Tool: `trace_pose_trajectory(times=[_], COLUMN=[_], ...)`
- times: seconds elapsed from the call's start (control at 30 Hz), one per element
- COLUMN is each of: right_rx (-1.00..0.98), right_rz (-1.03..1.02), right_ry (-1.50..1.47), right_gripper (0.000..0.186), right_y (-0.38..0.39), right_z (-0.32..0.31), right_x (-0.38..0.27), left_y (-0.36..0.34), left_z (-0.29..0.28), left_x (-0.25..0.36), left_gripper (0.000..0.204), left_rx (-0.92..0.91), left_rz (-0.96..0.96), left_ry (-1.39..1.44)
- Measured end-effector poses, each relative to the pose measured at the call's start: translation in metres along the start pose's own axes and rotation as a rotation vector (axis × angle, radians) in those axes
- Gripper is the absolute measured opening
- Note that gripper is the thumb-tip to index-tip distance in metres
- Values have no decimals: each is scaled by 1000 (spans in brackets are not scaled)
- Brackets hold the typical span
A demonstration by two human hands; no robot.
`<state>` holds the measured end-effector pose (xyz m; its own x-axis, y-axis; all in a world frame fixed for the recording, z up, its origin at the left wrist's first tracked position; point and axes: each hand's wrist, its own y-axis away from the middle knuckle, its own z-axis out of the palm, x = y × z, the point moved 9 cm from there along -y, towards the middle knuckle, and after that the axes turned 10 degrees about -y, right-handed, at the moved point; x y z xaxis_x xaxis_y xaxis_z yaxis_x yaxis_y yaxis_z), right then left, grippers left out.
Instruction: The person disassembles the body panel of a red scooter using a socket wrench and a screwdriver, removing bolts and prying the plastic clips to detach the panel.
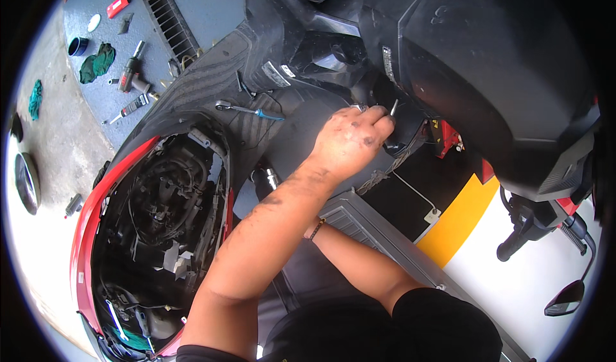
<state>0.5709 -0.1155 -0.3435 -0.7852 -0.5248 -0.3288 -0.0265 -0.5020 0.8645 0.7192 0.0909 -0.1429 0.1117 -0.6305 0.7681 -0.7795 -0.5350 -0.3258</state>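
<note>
My left hand (355, 137) reaches over the scooter's dark footwell, fingers closed round a thin pointed metal piece (394, 107) whose tip sticks out beyond the knuckles; the rest is hidden in the grip. Grease smudges mark this hand and forearm. Beneath the left forearm, my right hand disappears; only the wrist with its dark bracelet (314, 228) shows, so its fingers are hidden. Left of the crossed arms is a dark cylindrical object with a chrome end (271, 178). A ratchet with a blue handle (250, 110) lies on the ribbed black floorboard mat, above and left of my left hand.
Left is the scooter's open engine bay, edged by a red panel (86, 234), with a wrench (117, 319) inside. An impact wrench (131, 73), tube (131, 107) and green cloth (98, 63) lie on the floor. A grey cabinet (362, 224) and handlebar grip (513, 237) stand right.
</note>
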Motion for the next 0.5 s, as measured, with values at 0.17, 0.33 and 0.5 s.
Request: trace_pose_trajectory(times=[0.17, 0.33, 0.5], right_rx=[70, 155, 109], right_rz=[-66, -105, 67], right_ry=[34, 35, -125], right_gripper=[23, 14, 27], right_y=[3, -1, -11], right_z=[10, 5, 39], right_x=[-29, -53, -49], left_y=[-5, 81, 251], left_z=[7, -49, -137], left_x=[-13, -50, -151], left_gripper=[25, 21, 16], left_rx=[-43, 70, -74], left_rz=[-69, -223, -880], left_ry=[-24, -13, -394])
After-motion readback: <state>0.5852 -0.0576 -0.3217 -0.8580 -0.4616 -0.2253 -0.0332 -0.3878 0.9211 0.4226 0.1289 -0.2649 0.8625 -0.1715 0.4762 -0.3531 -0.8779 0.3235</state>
